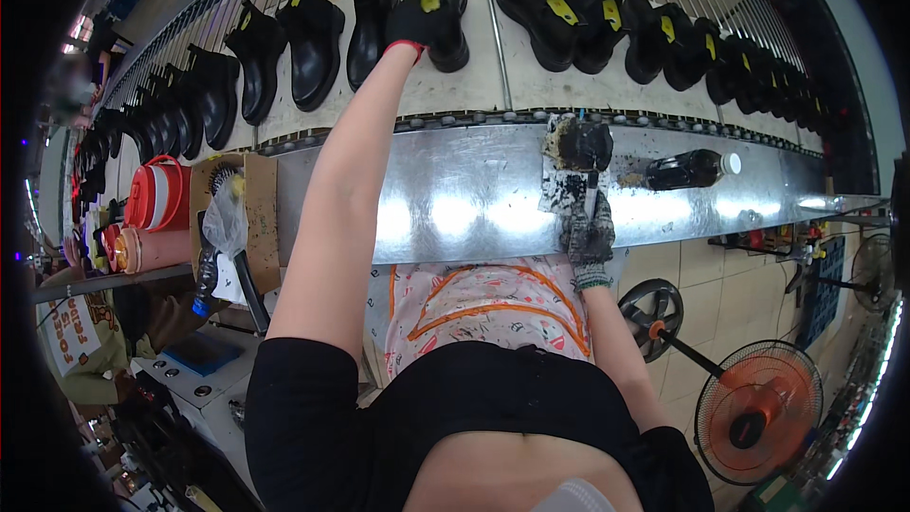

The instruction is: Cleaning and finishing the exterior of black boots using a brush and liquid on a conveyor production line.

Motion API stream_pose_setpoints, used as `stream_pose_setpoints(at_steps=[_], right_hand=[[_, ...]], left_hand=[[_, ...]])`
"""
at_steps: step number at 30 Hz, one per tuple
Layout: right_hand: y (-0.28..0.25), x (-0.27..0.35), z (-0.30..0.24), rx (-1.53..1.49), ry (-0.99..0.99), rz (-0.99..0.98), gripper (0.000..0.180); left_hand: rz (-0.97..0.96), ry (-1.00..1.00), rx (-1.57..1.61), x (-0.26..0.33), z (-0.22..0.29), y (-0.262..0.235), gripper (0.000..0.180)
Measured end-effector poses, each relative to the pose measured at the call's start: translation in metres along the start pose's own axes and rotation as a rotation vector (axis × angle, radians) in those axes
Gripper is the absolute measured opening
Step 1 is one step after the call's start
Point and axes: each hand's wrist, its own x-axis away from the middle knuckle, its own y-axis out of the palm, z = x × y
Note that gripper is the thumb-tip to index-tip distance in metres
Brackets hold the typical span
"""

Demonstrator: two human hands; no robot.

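My left hand, in a black glove with a red cuff, reaches far forward to a black ankle boot with a yellow tag. Its fingers appear closed on the boot's upper, though black on black hides their exact grip. On the metal ledge, my right hand, in a stained grey knit glove, is closed around a brush handle. The brush's far end meets a pot caked in black, and its bristles cannot be made out. Beneath the pot lies a black-smeared white sheet.
Black boots stand in a long row on a conveyor with metal rods and a chain edge. A dark bottle with a white cap lies right on the ledge. A cardboard box, red jug and orange fan flank me.
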Motion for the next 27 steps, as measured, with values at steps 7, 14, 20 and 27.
stream_pose_setpoints(at_steps=[7, 14, 20, 27], right_hand=[[-0.002, 0.002, -0.001, -0.098, 0.126, -0.046, 0.052], [-0.015, 0.006, -0.009, 0.131, 0.096, -0.12, 0.053], [-0.004, 0.018, 0.017, -0.046, 0.094, -0.051, 0.034], [-0.002, 0.005, -0.006, 0.165, -0.001, 0.013, 0.041]], left_hand=[[0.592, 0.135, 0.415, -0.023, -0.05, 0.02, 0.05], [-0.016, -0.142, -0.443, -0.013, -0.12, 0.019, 0.067], [0.077, -0.101, -0.411, -0.017, -0.113, 0.029, 0.064], [0.055, -0.223, -0.353, -0.004, -0.15, 0.032, 0.075]])
